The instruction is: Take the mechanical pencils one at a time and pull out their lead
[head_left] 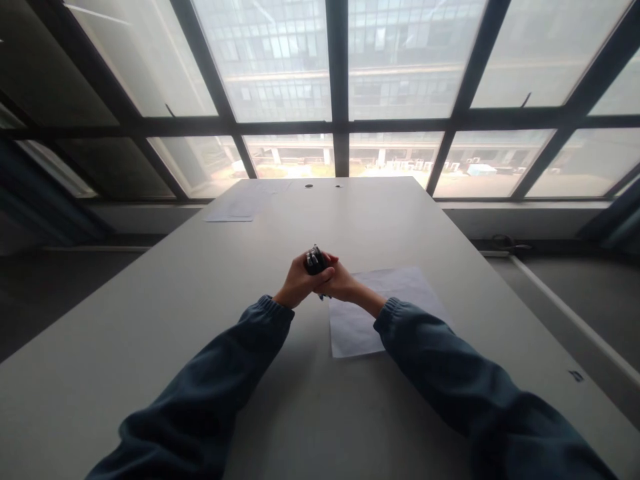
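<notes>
Both my hands meet over the middle of a long grey table. My left hand and my right hand are closed together around a small bundle of dark pens, whose tips stick up above the fingers. A white sheet of paper lies on the table just under and to the right of my right wrist. Both arms wear dark blue sleeves with elastic cuffs.
More white paper lies at the table's far left corner. Two small dark round spots sit near the far edge. Large windows with dark frames stand behind the table. A small sticker marks the right edge.
</notes>
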The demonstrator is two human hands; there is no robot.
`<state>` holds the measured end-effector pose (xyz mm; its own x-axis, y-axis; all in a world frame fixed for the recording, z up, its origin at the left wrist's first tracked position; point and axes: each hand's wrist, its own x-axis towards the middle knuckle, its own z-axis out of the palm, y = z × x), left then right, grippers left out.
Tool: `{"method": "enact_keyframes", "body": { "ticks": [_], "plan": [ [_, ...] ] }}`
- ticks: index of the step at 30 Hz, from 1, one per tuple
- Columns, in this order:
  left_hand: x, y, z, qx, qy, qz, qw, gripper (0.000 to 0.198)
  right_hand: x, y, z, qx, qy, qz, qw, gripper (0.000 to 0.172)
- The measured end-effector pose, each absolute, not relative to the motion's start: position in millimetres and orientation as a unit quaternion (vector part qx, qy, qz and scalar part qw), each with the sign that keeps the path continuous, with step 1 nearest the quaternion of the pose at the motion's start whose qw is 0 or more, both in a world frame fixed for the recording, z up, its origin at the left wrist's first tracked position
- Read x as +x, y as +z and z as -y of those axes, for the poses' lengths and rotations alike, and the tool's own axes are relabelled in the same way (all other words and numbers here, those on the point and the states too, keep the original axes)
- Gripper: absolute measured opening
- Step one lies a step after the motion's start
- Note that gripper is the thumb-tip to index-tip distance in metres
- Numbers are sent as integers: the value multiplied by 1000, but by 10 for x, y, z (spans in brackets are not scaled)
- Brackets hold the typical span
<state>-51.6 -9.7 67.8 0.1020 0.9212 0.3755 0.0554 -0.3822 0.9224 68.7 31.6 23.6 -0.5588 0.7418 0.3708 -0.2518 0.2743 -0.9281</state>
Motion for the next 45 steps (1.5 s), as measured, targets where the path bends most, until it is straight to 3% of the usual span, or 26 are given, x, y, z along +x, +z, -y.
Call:
{"method": "enact_keyframes", "body": {
  "ticks": [5,15,21,27,32,40,45],
  "plan": [
    [-910,534,181,559,598,-467,335,38,176,98,-334,-148,566,683,437,91],
    [-1081,220,145,603,569,-525,193,40,11,-255,-326,-210,466,715,477,75],
    [-1051,142,86,581,601,-502,220,42,7,-236,-350,-183,461,707,504,71],
    [-1059,130,58,573,609,-483,262,51,14,-269,-360,-194,510,686,481,93],
    [-1073,89,43,549,580,-483,358,33,69,-269,-356,-206,548,669,457,116],
    [-1177,364,9,454,579,-549,397,42,53,-235,-315,-230,552,672,437,116],
    [-1737,601,-187,410,419,-665,463,53,39,-187,-350,-298,566,596,485,77]
  ]
}}
